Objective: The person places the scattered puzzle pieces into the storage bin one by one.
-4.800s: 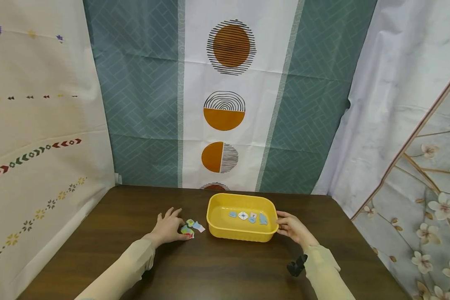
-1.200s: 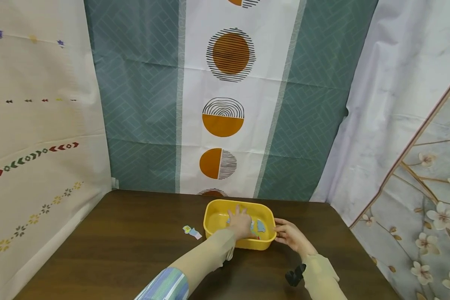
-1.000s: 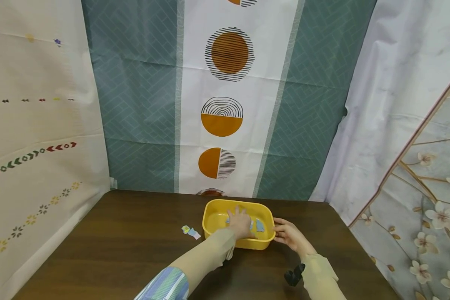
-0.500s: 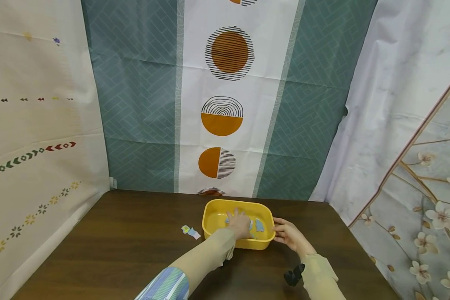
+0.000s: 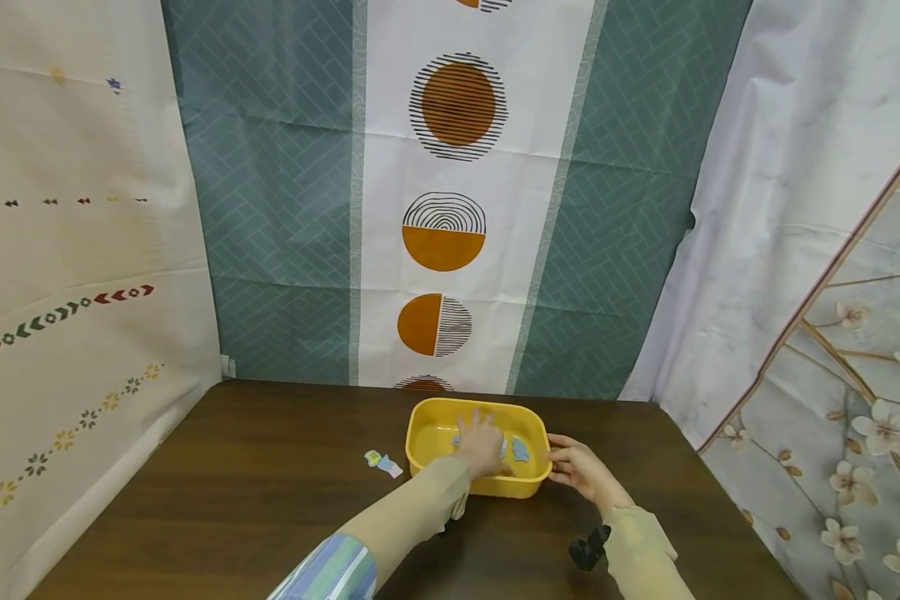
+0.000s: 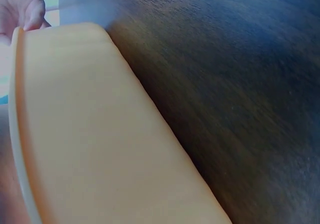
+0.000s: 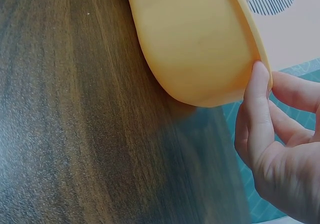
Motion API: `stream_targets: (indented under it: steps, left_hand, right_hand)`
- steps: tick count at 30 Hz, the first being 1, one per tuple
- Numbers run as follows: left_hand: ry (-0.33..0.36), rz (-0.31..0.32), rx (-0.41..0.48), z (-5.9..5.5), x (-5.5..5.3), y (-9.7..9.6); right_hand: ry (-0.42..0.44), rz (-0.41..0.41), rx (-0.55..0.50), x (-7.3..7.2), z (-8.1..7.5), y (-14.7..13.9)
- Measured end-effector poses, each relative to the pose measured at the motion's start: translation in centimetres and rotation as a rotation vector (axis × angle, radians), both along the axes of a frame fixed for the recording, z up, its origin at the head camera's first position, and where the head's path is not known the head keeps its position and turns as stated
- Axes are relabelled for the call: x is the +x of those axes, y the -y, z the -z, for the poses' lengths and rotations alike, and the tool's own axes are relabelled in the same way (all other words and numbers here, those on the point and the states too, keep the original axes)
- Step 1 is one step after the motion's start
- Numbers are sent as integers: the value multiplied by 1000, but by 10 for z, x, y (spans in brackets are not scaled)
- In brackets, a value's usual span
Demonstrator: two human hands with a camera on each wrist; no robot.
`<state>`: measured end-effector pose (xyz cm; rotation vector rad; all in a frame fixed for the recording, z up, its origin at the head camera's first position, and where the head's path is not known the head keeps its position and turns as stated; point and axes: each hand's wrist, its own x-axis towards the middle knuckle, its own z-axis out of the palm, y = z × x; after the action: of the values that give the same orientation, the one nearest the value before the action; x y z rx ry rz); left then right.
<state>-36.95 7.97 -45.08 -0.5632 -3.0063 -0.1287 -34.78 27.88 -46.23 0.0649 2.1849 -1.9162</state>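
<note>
A yellow plastic tub [image 5: 429,487] stands on the table with light blue cut-out pieces [image 5: 521,450] lying in it. My left hand [image 5: 480,446] reaches over its near side, fingers spread and low over the bottom, covering some of the pieces. Whatever lies under that palm is hidden. At the tub's right end, my right hand [image 7: 280,134] pinches the rim, its thumb [image 7: 258,91] against the outer wall. Left of the tub, a few small pieces [image 5: 382,463], yellow-green, blue and pinkish white, lie close together on the table.
The dark wooden table [image 5: 270,483] runs back to a teal and white curtain [image 5: 285,208]. A cream cloth [image 5: 82,292] hangs at the left, a floral one [image 5: 855,400] at the right. A black device [image 5: 589,548] sits at my right wrist.
From the table pieces, my left hand has moved right into the tub, and the red-and-green ones have left the table. In the last second it barely shifts; the right hand stays at the rim.
</note>
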Motion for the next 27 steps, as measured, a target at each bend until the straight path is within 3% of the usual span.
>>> stream_targets:
  steps: [8,14,22,27]
  left_hand:
    - [0,-15,55,-8,2,6]
    - [-111,21,94,-21,5,19]
    - [-178,27,85,-33,2,48]
    - [-176,21,93,-41,3,77]
  right_hand:
    - [10,9,-16,1,-1,0]
    - [22,0,-27,-1,-1,-2]
    - [37,1,-44,1,-3,0]
    - [29,0,-30,0,-4,-1]
